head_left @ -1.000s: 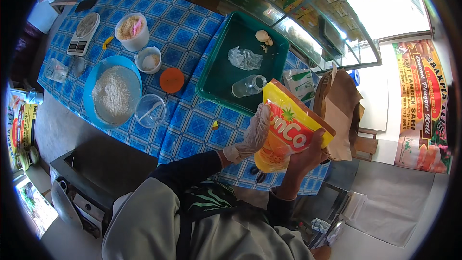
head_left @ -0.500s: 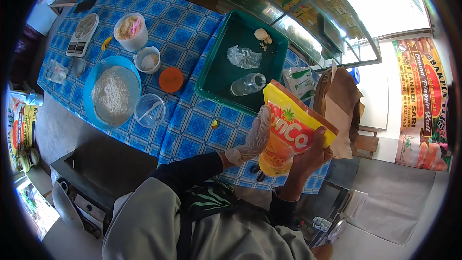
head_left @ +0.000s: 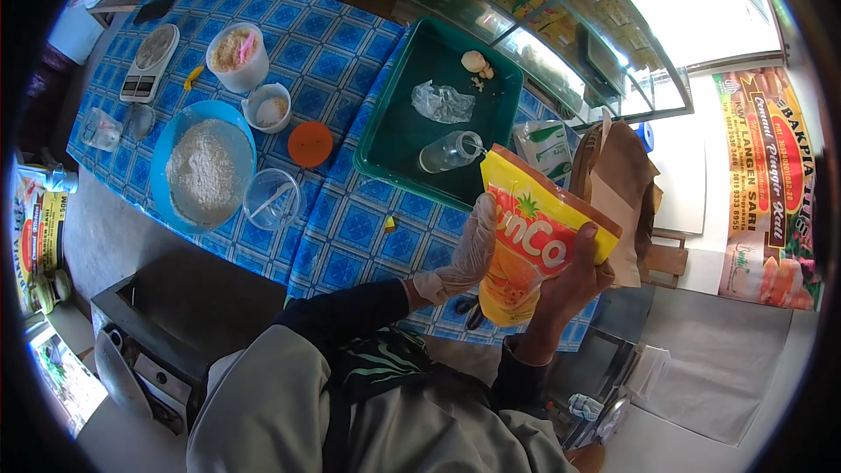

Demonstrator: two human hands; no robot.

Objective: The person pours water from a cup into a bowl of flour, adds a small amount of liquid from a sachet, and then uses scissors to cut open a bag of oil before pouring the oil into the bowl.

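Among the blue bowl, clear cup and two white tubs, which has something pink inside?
The larger white tub, beyond the smaller white tub; no pink shows in that one, the clear cup or the blue bowl.

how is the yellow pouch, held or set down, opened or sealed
Held: yellow pouch has gloved left hand on one side, bare right hand on the other. Opened or sealed, cannot tell.

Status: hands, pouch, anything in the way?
Gloved left hand, bare right hand gripping yellow pouch. Pouch tilted, corner near clear bottle in green tray. No obstruction visible.
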